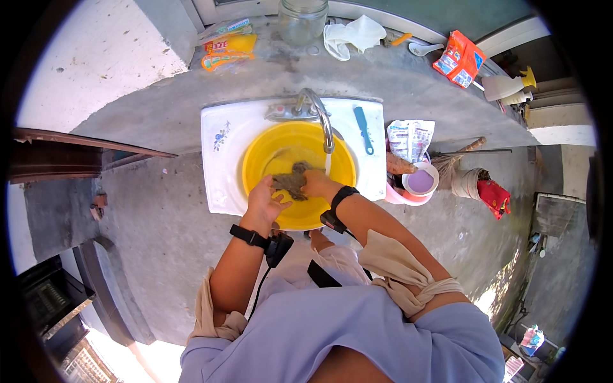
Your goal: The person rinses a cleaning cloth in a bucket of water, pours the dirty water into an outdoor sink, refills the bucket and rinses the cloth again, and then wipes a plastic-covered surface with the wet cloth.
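A soaked grey-brown cloth [289, 183] is in the yellow plastic basin [255, 160], which sits in a white ceramic washbasin [215, 184]. My right hand [320, 184] grips the cloth's right side with bent fingers. At its left edge is my left hand [265, 200], fingertips against the cloth and some fingers spread; whether they pinch it is unclear. Water runs from the curved chrome faucet [327, 129] into the basin, just beside my right hand.
A teal-handled tool [363, 130] lies on the washbasin's right rim. Beside it, a pink tub [421, 198] holds a purple-filled cup [420, 181] and a printed pouch [411, 136]. Along the ledge stand a glass jar [302, 24], white gloves [357, 36], a red-orange packet [459, 58] and a spray bottle [503, 87].
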Available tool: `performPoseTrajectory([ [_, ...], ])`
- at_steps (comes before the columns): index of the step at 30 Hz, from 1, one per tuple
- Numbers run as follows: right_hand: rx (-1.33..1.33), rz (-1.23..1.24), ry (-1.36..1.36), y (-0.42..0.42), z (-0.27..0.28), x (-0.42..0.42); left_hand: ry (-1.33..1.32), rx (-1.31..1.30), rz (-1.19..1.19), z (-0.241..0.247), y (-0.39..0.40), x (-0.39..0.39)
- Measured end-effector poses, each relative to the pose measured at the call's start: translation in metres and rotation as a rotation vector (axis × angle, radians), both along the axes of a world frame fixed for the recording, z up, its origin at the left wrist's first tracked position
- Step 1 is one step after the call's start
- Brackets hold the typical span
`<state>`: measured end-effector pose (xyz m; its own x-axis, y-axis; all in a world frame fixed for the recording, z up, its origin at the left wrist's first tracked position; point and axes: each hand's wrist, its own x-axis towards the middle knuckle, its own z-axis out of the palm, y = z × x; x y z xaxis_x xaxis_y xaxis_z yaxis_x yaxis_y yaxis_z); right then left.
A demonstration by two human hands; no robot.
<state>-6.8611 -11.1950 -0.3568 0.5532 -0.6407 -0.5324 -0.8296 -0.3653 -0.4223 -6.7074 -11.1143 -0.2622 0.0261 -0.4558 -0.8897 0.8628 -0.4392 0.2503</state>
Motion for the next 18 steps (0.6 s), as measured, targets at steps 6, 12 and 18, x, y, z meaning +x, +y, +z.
performPoseTrajectory([
  [6, 0.119, 0.148, 0.206, -0.008, 0.026, 0.002, 0.007, -0.024, -0.034, 0.004, 0.003, 0.002],
  [12, 0.573, -0.862, -0.709, 0.010, 0.085, -0.039, 0.023, 0.089, -0.101, 0.009, -0.016, -0.023],
  [18, 0.701, -0.846, -1.219, 0.050, 0.133, -0.041, 0.351, -0.310, -0.022, -0.028, -0.033, -0.058],
])
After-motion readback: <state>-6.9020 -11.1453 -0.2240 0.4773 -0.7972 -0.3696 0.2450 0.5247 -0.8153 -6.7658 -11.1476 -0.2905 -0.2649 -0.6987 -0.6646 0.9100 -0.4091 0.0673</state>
